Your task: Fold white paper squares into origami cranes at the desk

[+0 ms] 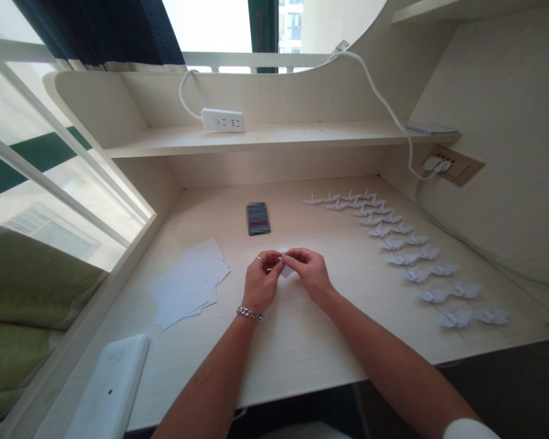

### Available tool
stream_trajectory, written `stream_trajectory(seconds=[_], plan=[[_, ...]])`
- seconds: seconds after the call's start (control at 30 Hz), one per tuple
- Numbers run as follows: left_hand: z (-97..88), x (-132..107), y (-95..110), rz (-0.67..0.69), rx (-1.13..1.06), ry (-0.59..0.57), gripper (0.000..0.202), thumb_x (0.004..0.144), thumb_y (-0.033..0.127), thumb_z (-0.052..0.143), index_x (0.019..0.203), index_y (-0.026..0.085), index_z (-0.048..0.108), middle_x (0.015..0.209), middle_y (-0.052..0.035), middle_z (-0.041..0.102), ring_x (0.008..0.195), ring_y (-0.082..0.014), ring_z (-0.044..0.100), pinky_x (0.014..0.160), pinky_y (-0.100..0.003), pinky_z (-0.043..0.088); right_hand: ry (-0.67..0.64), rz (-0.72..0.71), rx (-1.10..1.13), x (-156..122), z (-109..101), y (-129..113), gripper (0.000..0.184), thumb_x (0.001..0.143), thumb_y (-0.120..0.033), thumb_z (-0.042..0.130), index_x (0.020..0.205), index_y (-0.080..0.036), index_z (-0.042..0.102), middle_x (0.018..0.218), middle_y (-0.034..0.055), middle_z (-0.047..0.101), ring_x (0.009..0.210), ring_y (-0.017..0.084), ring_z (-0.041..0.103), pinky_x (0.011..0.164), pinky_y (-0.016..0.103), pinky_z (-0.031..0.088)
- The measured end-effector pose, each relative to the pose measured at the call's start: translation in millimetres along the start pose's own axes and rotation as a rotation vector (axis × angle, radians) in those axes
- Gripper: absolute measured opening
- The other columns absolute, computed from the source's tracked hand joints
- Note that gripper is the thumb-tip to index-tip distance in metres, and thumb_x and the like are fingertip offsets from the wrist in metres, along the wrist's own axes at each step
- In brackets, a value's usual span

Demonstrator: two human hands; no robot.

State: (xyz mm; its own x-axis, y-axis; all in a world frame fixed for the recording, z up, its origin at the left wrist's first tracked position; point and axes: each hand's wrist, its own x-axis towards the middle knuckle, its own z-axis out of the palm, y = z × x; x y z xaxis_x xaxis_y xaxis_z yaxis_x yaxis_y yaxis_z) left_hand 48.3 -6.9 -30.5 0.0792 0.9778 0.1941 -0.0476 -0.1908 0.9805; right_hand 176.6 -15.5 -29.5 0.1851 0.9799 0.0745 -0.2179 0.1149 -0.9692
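Folded paper (286, 270): largely covered by left hand (261, 283) and right hand (312, 274), creased too finely to follow.
Dark slab (258, 218): seemingly printed, but blurred into blocks too coarse to read.
Paper sheets (187, 283): overlapped in a pile, partly hidden under one another, impossible to count.
White box (112, 384): cut off by the bottom edge, marked too small to read.
Sleeve (469, 429): cut off there too.
Curtain (105, 30): cut off at the top.
Wall socket (461, 169): partly hidden behind plugs (432, 163).

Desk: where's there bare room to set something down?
Bare: between the right hand and the paper cranes; left of the dark rectangular item, behind the paper sheets. Crowded: the right side of the desk, lined with cranes.
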Motion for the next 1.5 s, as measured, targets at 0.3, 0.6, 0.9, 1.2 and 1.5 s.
stream_trajectory(seconds=[0.3,0.6,0.9,1.2,1.5], plan=[[-0.4,0.5,-2.4,-0.002,-0.015,-0.001,0.026,0.071,0.03,0.074,0.092,0.017,0.068,0.079,-0.0047,0.067,0.071,-0.0157,0.062,0.066,-0.027,0.05,0.018,0.039,0.035,-0.2,0.5,-4.1,0.022,0.062,-0.034,0.077,0.074,-0.017,0.071,0.071,0.0026,0.069,0.065,0.016,0.06,0.065,0.03,0.048],[0.2,-0.6,-1.1,-0.022,-0.024,0.004,0.024,0.07,0.028,0.074,0.091,0.017,0.071,0.08,-0.0052,0.069,0.07,-0.0155,0.062,0.067,-0.027,0.049,0.007,0.04,0.05,1.2,0.5,-3.3,0.023,0.062,-0.035,0.077,0.074,-0.016,0.071,0.069,0.0022,0.068,0.062,0.015,0.059,0.063,0.029,0.047],[-0.5,-0.4,-1.6,-0.008,0.013,-0.001,0.023,0.072,0.027,0.072,0.093,0.018,0.071,0.081,-0.0047,0.069,0.072,-0.0157,0.063,0.068,-0.027,0.05,-0.001,0.034,0.059,1.2,0.2,-4.4,0.023,0.063,-0.035,0.077,0.075,-0.017,0.071,0.07,0.0026,0.069,0.064,0.015,0.06,0.063,0.028,0.048],[-0.2,-1.6,2.1,-0.014,0.037,-0.023,0.031,0.074,0.025,0.069,0.104,0.019,0.07,0.082,-0.0035,0.066,0.073,-0.0144,0.061,0.068,-0.025,0.049,-0.01,0.034,0.057,0.9,-0.5,-2.4,0.022,0.064,-0.035,0.077,0.076,-0.017,0.071,0.072,0.0025,0.069,0.065,0.016,0.061,0.065,0.029,0.048],[0.5,-0.4,5.3,-0.052,-0.051,-0.051,0.05,0.072,0.019,0.069,0.119,0.017,0.055,0.08,-0.0011,0.062,0.073,-0.0128,0.059,0.067,-0.024,0.048,0.0,0.001,0.043,1.2,-0.4,-7.8,0.025,0.06,-0.032,0.08,0.075,-0.017,0.067,0.075,0.0027,0.07,0.07,0.016,0.063,0.07,0.03,0.05]])
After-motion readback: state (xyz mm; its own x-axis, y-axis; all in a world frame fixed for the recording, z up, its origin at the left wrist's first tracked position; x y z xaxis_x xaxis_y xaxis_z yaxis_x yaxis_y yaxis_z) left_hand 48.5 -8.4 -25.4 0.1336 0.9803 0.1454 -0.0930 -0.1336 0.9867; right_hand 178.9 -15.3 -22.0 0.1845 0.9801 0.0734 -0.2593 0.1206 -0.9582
